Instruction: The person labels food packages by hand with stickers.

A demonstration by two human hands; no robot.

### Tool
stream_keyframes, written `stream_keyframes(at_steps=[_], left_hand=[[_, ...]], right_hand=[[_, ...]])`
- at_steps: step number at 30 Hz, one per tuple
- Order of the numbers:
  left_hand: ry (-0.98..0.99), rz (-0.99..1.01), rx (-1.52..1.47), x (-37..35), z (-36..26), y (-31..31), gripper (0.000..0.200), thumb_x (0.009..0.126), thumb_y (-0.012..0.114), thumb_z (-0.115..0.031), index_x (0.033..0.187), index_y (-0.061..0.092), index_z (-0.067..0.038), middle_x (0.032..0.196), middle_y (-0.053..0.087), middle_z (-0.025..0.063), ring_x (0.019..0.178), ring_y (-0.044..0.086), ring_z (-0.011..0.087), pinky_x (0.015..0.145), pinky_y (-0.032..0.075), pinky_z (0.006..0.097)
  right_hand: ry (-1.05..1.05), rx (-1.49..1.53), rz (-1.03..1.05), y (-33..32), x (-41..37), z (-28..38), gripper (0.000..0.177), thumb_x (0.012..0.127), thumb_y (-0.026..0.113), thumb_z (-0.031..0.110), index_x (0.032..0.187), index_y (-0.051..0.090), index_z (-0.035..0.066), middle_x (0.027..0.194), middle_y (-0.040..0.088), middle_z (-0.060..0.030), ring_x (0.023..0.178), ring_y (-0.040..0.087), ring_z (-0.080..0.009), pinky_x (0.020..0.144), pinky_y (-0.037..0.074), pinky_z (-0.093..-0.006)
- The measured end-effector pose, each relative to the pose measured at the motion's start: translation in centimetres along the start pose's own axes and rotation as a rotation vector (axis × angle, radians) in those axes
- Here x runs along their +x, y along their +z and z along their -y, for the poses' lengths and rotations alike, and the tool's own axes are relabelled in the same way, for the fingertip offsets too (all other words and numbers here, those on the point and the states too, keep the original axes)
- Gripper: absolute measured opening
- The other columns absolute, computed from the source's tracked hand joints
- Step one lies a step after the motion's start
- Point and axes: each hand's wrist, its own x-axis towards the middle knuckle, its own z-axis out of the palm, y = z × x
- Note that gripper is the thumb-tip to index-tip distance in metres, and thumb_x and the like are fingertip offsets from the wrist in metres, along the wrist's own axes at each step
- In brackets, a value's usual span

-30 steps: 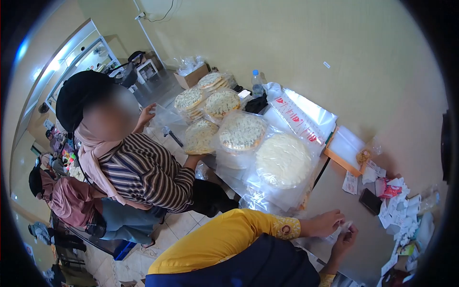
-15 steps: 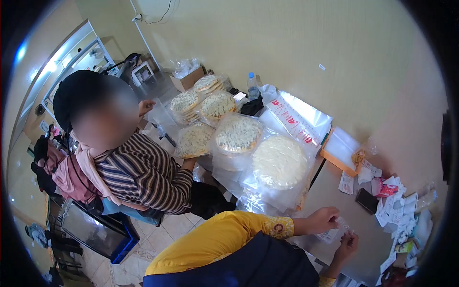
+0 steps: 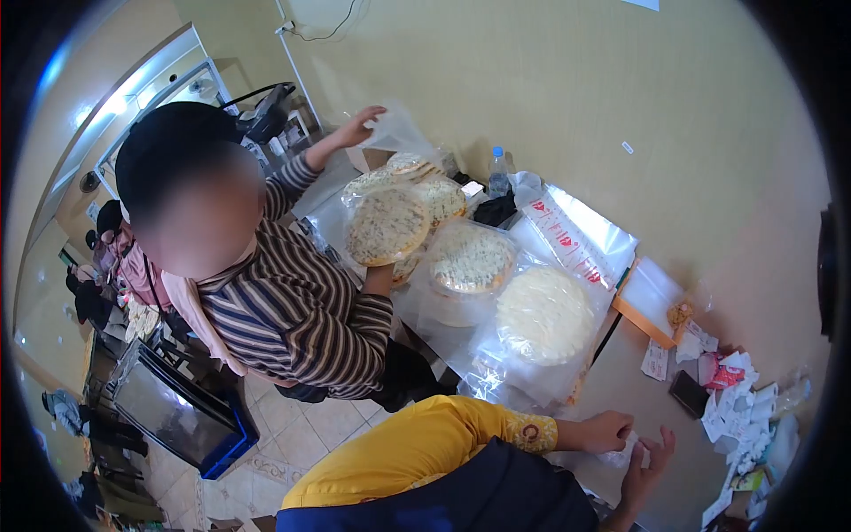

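Note:
My left hand (image 3: pixel 605 432), at the end of a yellow sleeve, is closed on a small clear plastic bag (image 3: pixel 618 456) that looks crumpled. Facing it is my right hand (image 3: pixel 650 465), thumb and fingers apart, with the thumb right at the bag's edge. Both hands are over the grey table (image 3: pixel 651 399). Beyond my left hand, a pale round flatbread (image 3: pixel 545 315) lies in clear plastic, and a topped round pizza (image 3: pixel 470 259) in plastic is beside it.
A person in a striped top (image 3: pixel 310 310) raises a plastic sheet (image 3: pixel 396 130) and supports a bagged pizza (image 3: pixel 387 228). Behind stand a water bottle (image 3: pixel 498 173) and an orange-edged box (image 3: pixel 643 315). A dark phone-like object (image 3: pixel 688 394) and crumpled papers (image 3: pixel 740 412) lie at right.
My right hand's fingers have spread from a pinch on the small bag, which is now more bunched. The other person has lifted the bagged pizza and raised the plastic sheet. The view has shifted.

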Motion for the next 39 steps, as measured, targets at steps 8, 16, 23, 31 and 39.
stream_keyframes(at_steps=[8, 16, 23, 31, 39], left_hand=[[-0.032, -0.153, -0.182, -0.7, 0.2, 0.2, 0.018, 0.069, 0.063, -0.011, 0.072, 0.047, -0.002, 0.064, 0.052, 0.0106, 0.058, 0.051, 0.0206, 0.054, 0.040, 0.0325], [0.071, -0.059, -0.100, -1.6, -0.3, 1.0, 0.019, 0.071, 0.063, -0.011, 0.075, 0.047, -0.002, 0.065, 0.050, 0.0073, 0.061, 0.048, 0.0154, 0.055, 0.039, 0.0312], [-0.083, -0.105, -0.307, -1.8, -0.6, 1.7, 0.015, 0.074, 0.061, -0.009, 0.075, 0.047, -0.004, 0.068, 0.054, 0.0077, 0.059, 0.050, 0.0160, 0.052, 0.041, 0.0285], [-0.484, -0.259, -1.183, -0.9, 3.5, 3.6, 0.013, 0.085, 0.054, -0.014, 0.085, 0.042, -0.009, 0.071, 0.050, 0.0053, 0.055, 0.050, 0.0146, 0.049, 0.042, 0.0269], [-0.378, -0.028, -0.313, -0.4, 3.2, 2.9, 0.031, 0.077, 0.062, -0.021, 0.095, 0.044, -0.004, 0.078, 0.055, 0.0111, 0.066, 0.055, 0.0206, 0.056, 0.045, 0.0300]], right_hand=[[0.061, 0.052, 0.039, 0.8, 0.0, 1.7, 0.007, 0.076, 0.058, 0.006, 0.081, 0.057, 0.003, 0.123, 0.045, -0.0194, 0.122, 0.034, -0.0378, 0.098, 0.026, -0.0470], [-0.018, -0.105, 0.060, 1.6, -0.5, 1.4, 0.007, 0.077, 0.053, 0.007, 0.078, 0.056, 0.002, 0.123, 0.044, -0.0204, 0.117, 0.036, -0.0415, 0.096, 0.029, -0.0476], [0.480, -0.286, 0.287, 1.6, -1.0, -3.6, 0.017, 0.074, 0.052, 0.011, 0.084, 0.059, -0.001, 0.123, 0.043, -0.0209, 0.112, 0.043, -0.0367, 0.089, 0.039, -0.0395], [0.218, -0.306, 0.299, 2.5, -4.9, -5.7, 0.061, 0.060, 0.056, 0.012, 0.120, 0.049, 0.008, 0.139, 0.023, -0.0200, 0.123, 0.031, -0.0391, 0.097, 0.035, -0.0392], [0.419, -0.102, 0.211, 1.3, -4.4, -6.7, 0.066, 0.060, 0.057, 0.009, 0.125, 0.044, 0.008, 0.137, 0.024, -0.0247, 0.125, 0.027, -0.0415, 0.100, 0.030, -0.0425]])
